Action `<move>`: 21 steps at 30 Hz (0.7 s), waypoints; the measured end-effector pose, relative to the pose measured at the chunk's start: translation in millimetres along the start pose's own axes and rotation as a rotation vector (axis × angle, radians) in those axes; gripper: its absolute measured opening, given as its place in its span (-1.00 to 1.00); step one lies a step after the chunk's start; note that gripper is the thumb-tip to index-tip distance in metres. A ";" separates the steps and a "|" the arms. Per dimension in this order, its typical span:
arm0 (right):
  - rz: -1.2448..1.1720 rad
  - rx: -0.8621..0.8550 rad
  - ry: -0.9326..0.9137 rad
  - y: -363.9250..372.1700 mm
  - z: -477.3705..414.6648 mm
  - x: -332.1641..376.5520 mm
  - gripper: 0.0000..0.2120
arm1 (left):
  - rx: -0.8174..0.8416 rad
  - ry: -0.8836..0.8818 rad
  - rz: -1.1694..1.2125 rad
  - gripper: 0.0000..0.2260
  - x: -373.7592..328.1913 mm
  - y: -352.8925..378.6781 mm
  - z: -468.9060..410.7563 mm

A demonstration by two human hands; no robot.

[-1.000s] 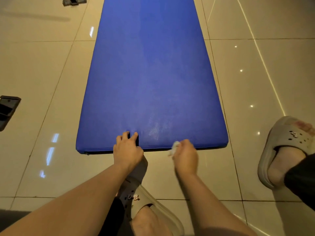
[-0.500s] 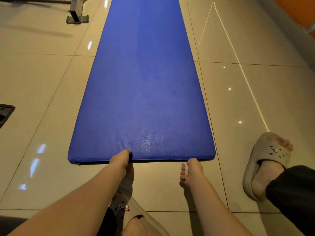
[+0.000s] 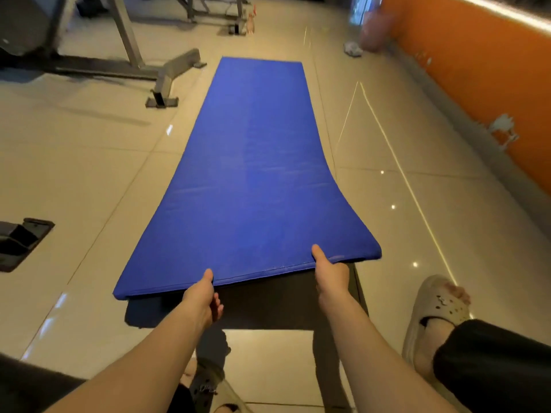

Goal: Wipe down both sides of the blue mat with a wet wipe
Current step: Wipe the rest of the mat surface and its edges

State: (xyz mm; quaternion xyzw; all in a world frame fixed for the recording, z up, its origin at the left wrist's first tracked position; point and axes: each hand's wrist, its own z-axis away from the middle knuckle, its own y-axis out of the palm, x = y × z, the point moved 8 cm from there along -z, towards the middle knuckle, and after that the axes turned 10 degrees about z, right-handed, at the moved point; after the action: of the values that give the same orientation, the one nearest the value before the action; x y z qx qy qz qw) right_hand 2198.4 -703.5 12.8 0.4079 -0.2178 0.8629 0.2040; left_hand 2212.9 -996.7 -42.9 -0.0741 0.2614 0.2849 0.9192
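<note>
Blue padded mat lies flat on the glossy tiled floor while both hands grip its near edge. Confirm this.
Wrong. The head view shows the blue padded mat raised at its near end, clear of the glossy tiled floor, shadow beneath. The left hand and right hand do grip its near edge.

I count one blue mat (image 3: 256, 186) and two hands gripping its near edge, my left hand (image 3: 202, 296) and my right hand (image 3: 329, 271). There are two beige slippers, the right slipper (image 3: 438, 308) out beside my right arm and the left slipper (image 3: 214, 386) low between my arms. Further off I see two grey metal frames, the near frame (image 3: 161, 73) left of the mat and the far frame (image 3: 214, 10) at the top, plus one dark block (image 3: 21, 239) at the left edge and one crumpled scrap (image 3: 353, 49) near the one orange wall (image 3: 477, 70).
</note>
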 end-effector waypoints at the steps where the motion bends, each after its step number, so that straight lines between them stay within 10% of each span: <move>1: 0.043 0.002 -0.112 -2.7 9.9 28.4 -0.64 | 0.039 -0.004 0.012 -0.66 -7.7 6.3 14.5; 10: 0.163 -0.050 -0.575 -45.3 118.5 243.7 -0.80 | 0.313 -0.006 0.144 -0.66 -86.0 60.6 130.4; 21: 0.024 -0.255 -0.689 -207.6 149.0 278.2 -0.84 | 0.536 0.025 0.071 -0.70 -43.7 164.4 230.7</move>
State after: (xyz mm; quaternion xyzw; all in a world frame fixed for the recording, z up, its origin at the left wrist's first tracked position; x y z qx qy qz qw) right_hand 2237.5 -565.1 362.2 0.6431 -0.3843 0.6433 0.1577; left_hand 2190.9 -816.2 178.7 0.1775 0.3411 0.2365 0.8923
